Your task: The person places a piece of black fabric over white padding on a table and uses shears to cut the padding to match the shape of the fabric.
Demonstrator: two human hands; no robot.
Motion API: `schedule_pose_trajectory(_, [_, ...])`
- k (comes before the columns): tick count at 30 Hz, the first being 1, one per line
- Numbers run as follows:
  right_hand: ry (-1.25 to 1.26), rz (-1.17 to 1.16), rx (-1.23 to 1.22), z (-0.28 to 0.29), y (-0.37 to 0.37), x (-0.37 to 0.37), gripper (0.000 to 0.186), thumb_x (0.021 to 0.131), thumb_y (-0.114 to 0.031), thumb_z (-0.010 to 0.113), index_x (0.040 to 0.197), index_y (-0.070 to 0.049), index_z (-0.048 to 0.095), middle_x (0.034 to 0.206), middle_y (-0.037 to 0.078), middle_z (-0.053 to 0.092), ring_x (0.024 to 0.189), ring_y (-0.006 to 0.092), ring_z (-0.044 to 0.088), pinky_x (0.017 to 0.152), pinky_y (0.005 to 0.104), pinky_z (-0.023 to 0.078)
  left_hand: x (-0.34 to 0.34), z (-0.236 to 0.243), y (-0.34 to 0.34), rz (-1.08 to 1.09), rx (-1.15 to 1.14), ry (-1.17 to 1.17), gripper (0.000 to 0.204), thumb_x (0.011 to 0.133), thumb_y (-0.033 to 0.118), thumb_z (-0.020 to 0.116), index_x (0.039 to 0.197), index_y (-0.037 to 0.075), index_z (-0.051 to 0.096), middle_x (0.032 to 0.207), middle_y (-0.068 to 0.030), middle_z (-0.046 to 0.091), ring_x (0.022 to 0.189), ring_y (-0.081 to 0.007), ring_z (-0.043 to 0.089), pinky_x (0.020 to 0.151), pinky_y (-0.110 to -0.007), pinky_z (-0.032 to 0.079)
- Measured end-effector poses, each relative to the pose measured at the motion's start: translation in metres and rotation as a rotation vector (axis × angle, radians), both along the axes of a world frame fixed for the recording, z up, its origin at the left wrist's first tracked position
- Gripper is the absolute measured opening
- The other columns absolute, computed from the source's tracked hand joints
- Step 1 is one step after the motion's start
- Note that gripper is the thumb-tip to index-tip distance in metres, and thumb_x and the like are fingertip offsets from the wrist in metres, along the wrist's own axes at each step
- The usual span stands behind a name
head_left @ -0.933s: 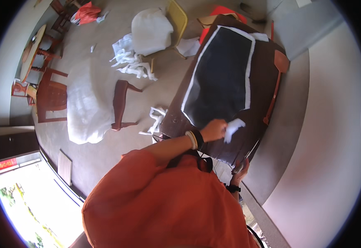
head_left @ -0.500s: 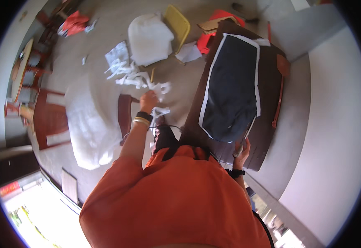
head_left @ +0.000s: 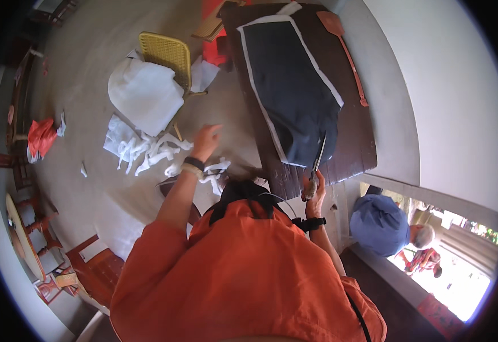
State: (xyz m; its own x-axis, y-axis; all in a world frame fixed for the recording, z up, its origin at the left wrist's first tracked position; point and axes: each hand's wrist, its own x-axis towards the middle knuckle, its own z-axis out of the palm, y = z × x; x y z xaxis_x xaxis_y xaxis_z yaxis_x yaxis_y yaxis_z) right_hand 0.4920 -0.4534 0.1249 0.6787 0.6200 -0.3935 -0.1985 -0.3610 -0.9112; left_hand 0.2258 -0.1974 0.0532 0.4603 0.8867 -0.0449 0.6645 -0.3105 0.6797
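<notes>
My right hand [head_left: 316, 192] grips a pair of scissors [head_left: 320, 153] at the near end of the table; their blades point away from me, over the corner of a black cloth [head_left: 292, 85]. This long cloth lies flat on a slightly larger white layer [head_left: 273, 19], which shows as a border along much of its edge. Out to the left, my left hand [head_left: 205, 143] hangs in the air with its fingers stretched and nothing in them. Loose white strips [head_left: 158, 153] lie in a tangle on the floor near it.
The dark brown table [head_left: 360, 148] also bears a reddish-brown fly swatter [head_left: 343, 45]. Beyond the strips, a white bundle [head_left: 146, 94] rests against a yellow chair [head_left: 166, 54]. Wooden chairs [head_left: 98, 265] stand at the left. A person in blue [head_left: 379, 225] is beyond the opening at right.
My view has turned right. White strips that were beside my left hand are now away from it, and its fingers are stretched out. The scissors remain in my right hand.
</notes>
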Motion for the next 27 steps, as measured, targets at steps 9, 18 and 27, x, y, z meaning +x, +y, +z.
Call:
schedule_pose_trajectory(9, [0.026,-0.095,0.029,-0.016,-0.003,-0.008,0.049,0.081,-0.016,0.065,0.123,-0.005,0.043,0.06,-0.003,0.047,0.046,0.0046,0.042,0.04,0.0203,0.03,0.134,0.045,0.002,-0.56,0.409,0.057,0.051,0.076,0.013,0.062,0.125,0.019,0.048,0.133,-0.0102,0.039,0.122,-0.0317,0.037,0.102,-0.047,0.027])
schedule_pose_trajectory(18, [0.04,-0.097,-0.018,0.015,0.04,-0.012,0.051,0.081,-0.017,0.066,0.124,-0.005,0.042,0.066,-0.002,0.05,0.053,0.003,0.041,0.044,0.0197,0.029,0.155,0.045,0.076,-0.77,0.086,0.002,0.017,0.079,0.018,0.061,0.094,0.013,0.066,0.091,-0.0024,0.063,0.092,-0.0202,0.058,0.09,-0.047,0.035])
schedule_pose_trajectory(27, [0.232,0.042,-0.029,0.015,0.176,-0.049,0.054,0.079,-0.013,0.065,0.126,-0.003,0.042,0.073,0.001,0.055,0.062,0.006,0.048,0.053,0.0215,0.038,0.183,-0.017,0.351,-0.137,0.172,-0.173,0.028,0.081,0.024,0.059,0.102,0.006,0.061,0.088,-0.0162,0.06,0.085,-0.0313,0.057,0.076,-0.038,0.045])
